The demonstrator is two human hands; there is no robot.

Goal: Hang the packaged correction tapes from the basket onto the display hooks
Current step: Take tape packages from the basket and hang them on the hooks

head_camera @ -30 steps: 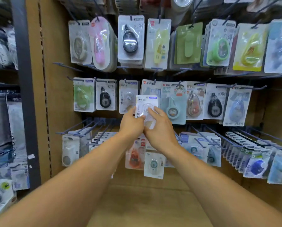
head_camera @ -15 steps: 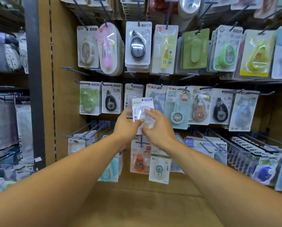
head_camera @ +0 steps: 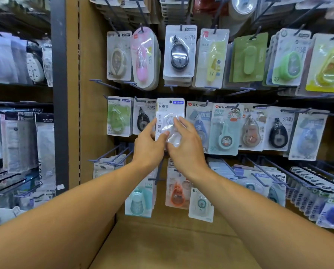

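Note:
A white carded correction tape package [head_camera: 169, 111] with a clear blister is up against the middle hook row, between a black tape pack [head_camera: 144, 117] and a blue one [head_camera: 198, 121]. Its hang hole sits at hook height. My left hand [head_camera: 147, 147] pinches its lower left edge, thumb on the front and index finger stretched along the side. My right hand [head_camera: 188, 146] holds the blister, fingers over its front and thumb beneath. The hook behind the card is hidden. The basket is out of view.
The pegboard wall [head_camera: 93, 123] carries three rows of hanging tape packs. Bare hooks [head_camera: 104, 84] jut out at the left of the upper row and more bare hooks [head_camera: 111, 155] at the lower left. A dark upright post [head_camera: 59, 94] divides off a neighbouring rack [head_camera: 18, 140] of goods.
Both hands have lifted the white package up and slightly left, from in front of the blue pack to the hook row. The view has moved closer to the display.

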